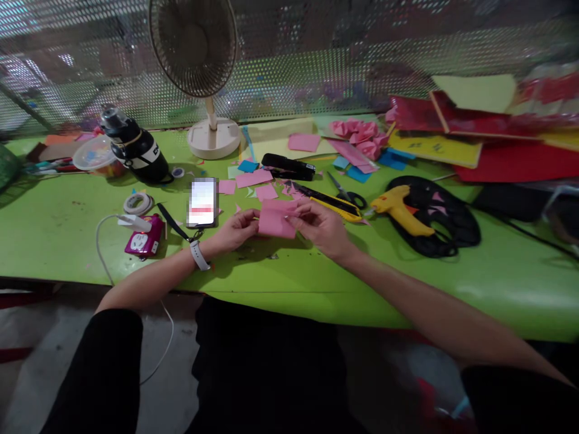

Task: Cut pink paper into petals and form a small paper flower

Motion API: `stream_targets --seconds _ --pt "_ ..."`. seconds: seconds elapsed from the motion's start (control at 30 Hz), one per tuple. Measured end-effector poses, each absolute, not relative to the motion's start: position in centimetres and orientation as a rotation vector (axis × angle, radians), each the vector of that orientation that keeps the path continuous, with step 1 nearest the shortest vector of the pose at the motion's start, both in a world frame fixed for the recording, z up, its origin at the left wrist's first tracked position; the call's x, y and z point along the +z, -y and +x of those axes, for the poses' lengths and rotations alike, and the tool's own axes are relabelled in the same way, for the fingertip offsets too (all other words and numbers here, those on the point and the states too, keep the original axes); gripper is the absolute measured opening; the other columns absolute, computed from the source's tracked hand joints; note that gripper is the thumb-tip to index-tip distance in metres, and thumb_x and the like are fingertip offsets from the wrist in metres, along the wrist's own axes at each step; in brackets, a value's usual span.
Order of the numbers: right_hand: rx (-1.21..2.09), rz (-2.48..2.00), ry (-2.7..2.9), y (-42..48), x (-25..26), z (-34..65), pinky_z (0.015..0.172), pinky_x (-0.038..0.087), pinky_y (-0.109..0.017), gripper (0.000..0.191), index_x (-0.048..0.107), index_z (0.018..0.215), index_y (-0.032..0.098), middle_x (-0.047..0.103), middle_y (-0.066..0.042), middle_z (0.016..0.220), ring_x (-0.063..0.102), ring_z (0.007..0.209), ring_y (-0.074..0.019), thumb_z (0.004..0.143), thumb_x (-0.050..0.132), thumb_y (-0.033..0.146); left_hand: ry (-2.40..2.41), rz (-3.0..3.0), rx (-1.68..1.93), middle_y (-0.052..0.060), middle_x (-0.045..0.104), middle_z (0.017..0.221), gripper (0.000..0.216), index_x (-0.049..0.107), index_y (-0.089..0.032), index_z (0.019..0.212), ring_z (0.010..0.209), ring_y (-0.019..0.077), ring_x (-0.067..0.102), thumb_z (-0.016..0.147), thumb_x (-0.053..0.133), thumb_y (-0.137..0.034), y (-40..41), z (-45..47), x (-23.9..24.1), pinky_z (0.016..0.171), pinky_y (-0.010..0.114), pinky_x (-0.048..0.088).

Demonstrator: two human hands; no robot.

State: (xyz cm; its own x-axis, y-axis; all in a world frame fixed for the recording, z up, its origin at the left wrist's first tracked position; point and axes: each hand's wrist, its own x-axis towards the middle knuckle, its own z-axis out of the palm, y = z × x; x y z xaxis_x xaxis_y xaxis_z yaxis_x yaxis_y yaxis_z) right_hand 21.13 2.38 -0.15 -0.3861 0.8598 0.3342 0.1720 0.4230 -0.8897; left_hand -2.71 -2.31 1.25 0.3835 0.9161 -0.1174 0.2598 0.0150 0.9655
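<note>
Ruffled pink paper pieces are lying far right of centre, apparently shaped; the pink paper square, near centre, is looking mostly flat and unworked. The left hand, nearly closed, is pinching its left edge; the right hand, likewise, its right.

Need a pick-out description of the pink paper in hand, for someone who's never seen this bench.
On the green table, look toward the near edge for the left hand and right hand. Between their fingertips is a roughly rectangular pink sheet. Other pink pieces lie on the table beyond it; only this one is held by both hands.
</note>
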Motion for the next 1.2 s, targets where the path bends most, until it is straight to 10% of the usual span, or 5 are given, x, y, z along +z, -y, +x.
stream_targets --seconds 0.13,0.33,0.63,1.2 --pt "1.135 -0.875 1.799 -2.4 -0.5 21.2 0.073 0.062 -0.04 0.032 0.067 0.089 0.026 0.072 -0.003 0.088 0.069 0.079 -0.0205 0.086 0.074 0.057 -1.044 1.324 0.765 0.018 0.07 0.123 0.051 0.049 -0.016 0.142 0.11 0.0256 0.071 0.107 0.034 -0.049 2.5 -2.8 1.5 0.09 0.043 0.062" --pt "1.076 -0.797 1.847 -1.8 0.6 20.8 0.069 0.06 -0.037 0.032 0.067 0.084 0.024 0.07 -0.003 0.081 0.066 0.074 -0.0189 0.085 0.076 0.055 -0.975 1.253 0.938 0.009 0.077 0.101 0.069 0.053 -0.016 0.136 0.09 0.0187 0.074 0.078 0.085 -0.038 2.7 -2.4 1.3 0.083 0.032 0.059" --pt "1.178 -0.84 1.74 -1.9 0.0 20.9 0.079 0.06 -0.041 0.06 0.054 0.136 0.025 0.072 -0.002 0.087 0.069 0.083 -0.0211 0.087 0.075 0.052 -1.126 1.361 0.877 0.008 0.074 0.083 0.043 0.071 -0.013 0.088 0.065 0.0101 0.061 0.077 0.082 -0.052 3.0 -1.8 2.4 0.056 0.023 0.048" --pt "1.138 -0.841 1.762 -2.0 0.1 20.8 0.076 0.061 -0.04 0.052 0.062 0.125 0.023 0.071 -0.002 0.082 0.068 0.077 -0.0205 0.087 0.073 0.055 -1.201 1.435 0.843 -0.001 0.053 0.058 0.05 0.067 -0.014 0.072 0.052 0.0061 0.039 0.079 0.076 -0.063 3.1 -1.6 3.0 0.046 0.022 0.027"
